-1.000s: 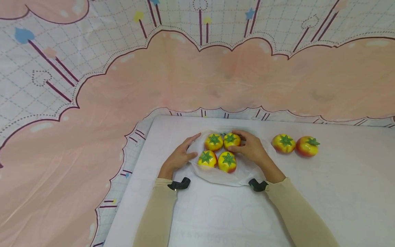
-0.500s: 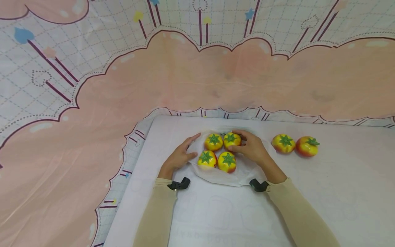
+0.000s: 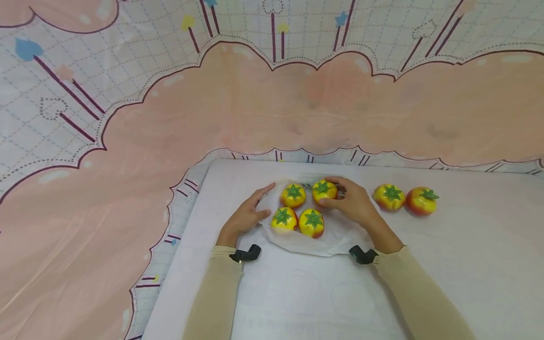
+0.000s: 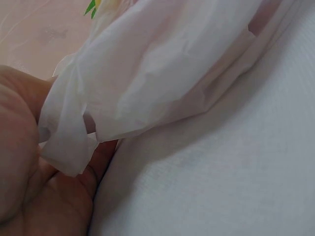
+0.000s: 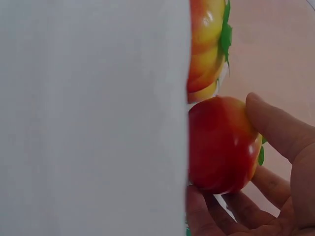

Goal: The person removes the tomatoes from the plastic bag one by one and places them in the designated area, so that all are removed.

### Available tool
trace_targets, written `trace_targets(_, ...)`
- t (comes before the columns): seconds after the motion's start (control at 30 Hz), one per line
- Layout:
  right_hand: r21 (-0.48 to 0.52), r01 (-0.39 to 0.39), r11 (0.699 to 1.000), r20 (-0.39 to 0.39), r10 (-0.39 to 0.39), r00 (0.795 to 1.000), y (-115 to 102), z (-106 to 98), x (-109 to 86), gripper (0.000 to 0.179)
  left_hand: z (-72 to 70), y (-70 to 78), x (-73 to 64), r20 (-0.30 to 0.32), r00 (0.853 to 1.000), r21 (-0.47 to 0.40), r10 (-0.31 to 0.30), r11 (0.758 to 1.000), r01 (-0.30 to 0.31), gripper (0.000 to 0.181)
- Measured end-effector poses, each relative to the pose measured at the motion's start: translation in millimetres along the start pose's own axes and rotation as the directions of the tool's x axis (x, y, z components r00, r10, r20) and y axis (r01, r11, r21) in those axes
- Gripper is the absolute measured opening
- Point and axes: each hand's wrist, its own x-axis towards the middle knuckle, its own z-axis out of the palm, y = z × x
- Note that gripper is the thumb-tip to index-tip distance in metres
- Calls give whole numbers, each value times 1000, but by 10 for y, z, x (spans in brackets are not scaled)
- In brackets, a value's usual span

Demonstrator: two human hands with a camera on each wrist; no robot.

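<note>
A white plastic bag (image 3: 335, 245) lies on the table, with three yellow-and-red toy tomatoes, one (image 3: 293, 195) at the back and two (image 3: 312, 223) in front, grouped on it. My left hand (image 3: 246, 215) is at the bag's left side; in the left wrist view a strip of the bag (image 4: 71, 123) runs between its thumb and fingers. My right hand (image 3: 354, 200) holds another toy tomato (image 3: 325, 190) at the back right of the group. From the right wrist view, thumb and fingers span this tomato (image 5: 221, 145), its red side facing the camera.
Two more toy tomatoes, one (image 3: 388, 197) beside the other (image 3: 422, 200), sit right of the bag. The white table (image 3: 476, 255) ends at the back against a pink patterned cloth (image 3: 272, 113), which also hangs at the left.
My right hand has moved slightly right with the toy tomato, widening its gap from the others. The left hand has kept its place at the bag.
</note>
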Motion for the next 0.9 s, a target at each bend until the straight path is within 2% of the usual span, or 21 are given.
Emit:
trace_targets(0.53,-8,2,1000,-19,-2,1000,-27,-159,-87,73,-9,9,-10,6,1000,-10,4,1000,-4,78)
trace_targets(0.9,-13,-10,1000,-30,10,1000,-82,-306,-182,76,-27,13,-23,30,999,-54,40,998,-39,80)
